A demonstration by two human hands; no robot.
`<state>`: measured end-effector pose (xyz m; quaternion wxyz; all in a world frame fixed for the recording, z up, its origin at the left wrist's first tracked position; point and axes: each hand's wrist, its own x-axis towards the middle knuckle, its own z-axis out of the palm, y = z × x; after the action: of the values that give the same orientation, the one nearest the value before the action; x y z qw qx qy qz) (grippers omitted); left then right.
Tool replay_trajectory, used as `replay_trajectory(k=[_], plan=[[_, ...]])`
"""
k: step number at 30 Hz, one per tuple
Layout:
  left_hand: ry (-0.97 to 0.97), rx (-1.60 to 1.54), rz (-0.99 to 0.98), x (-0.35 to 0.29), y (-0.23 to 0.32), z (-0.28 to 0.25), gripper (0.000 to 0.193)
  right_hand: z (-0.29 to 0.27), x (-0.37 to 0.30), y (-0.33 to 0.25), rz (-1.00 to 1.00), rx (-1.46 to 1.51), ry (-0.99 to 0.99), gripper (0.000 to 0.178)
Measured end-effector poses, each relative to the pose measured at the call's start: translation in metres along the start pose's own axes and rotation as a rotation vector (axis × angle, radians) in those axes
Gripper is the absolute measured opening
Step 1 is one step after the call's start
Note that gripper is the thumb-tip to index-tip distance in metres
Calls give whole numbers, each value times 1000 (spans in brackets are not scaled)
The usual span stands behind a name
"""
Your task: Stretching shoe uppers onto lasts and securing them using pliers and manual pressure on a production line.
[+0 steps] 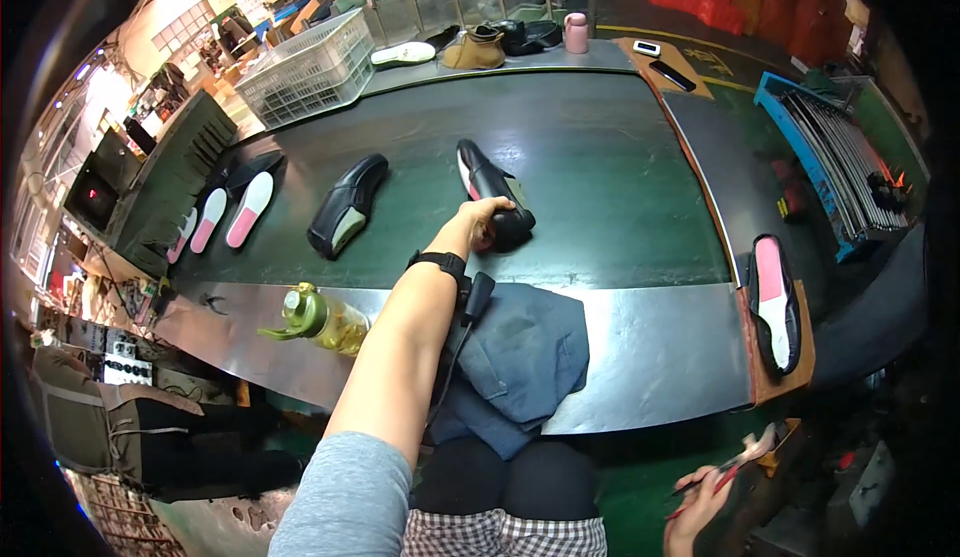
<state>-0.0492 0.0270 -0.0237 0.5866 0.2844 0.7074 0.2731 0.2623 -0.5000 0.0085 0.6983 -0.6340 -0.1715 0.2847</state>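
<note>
My left hand (488, 221) reaches forward over the green conveyor belt (600, 177) and is closed round the heel of a black shoe (484, 175). The shoe lies on the belt with its toe pointing away from me. At the lower right, apart from the belt, my right hand (700, 505) is closed on red-handled pliers (727, 476), their metal jaws pointing up and right. A second black shoe (348, 204) with a grey-green heel patch lies on the belt left of my left hand. A black shoe with a pink and white insole (773, 302) rests on a board at the right.
Further left on the belt are several pink-and-white insoles (250, 209). A green-lidded bottle (325, 322) and folded blue-grey cloth (525, 347) occupy the near metal edge. Beyond the belt stand a white crate (310, 72) and a pink flask (576, 34). A blue-framed rack (835, 172) is at right.
</note>
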Motion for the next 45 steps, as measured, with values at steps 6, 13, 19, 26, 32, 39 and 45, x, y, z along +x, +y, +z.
replay_trajectory(k=[6, 13, 19, 26, 32, 39, 45], plan=[[-432, -456, -107, -40, 22, 1, 46, -4, -39, 21, 108, -185, -278, 18], [-607, -200, 49, -182, -33, -59, 45, 14, -83, 17, -384, -597, -795, 28], [-759, 292, 508, -372, -90, -115, 86, 14, -56, 54, -73, -408, -440, 21], [-921, 1042, 970, -454, -155, -151, 92, 17, -73, -10, 48, -145, -642, 10], [-696, 1708, 1582, -465, -214, -132, 71, 18, -109, -36, 374, 64, -711, 20], [-718, 502, 821, -455, -270, -155, 58, 13, -171, -63, 571, 172, -1027, 21], [-93, 382, 921, -477, -332, -84, 108, 23, -174, -35, -153, -331, -852, 15]])
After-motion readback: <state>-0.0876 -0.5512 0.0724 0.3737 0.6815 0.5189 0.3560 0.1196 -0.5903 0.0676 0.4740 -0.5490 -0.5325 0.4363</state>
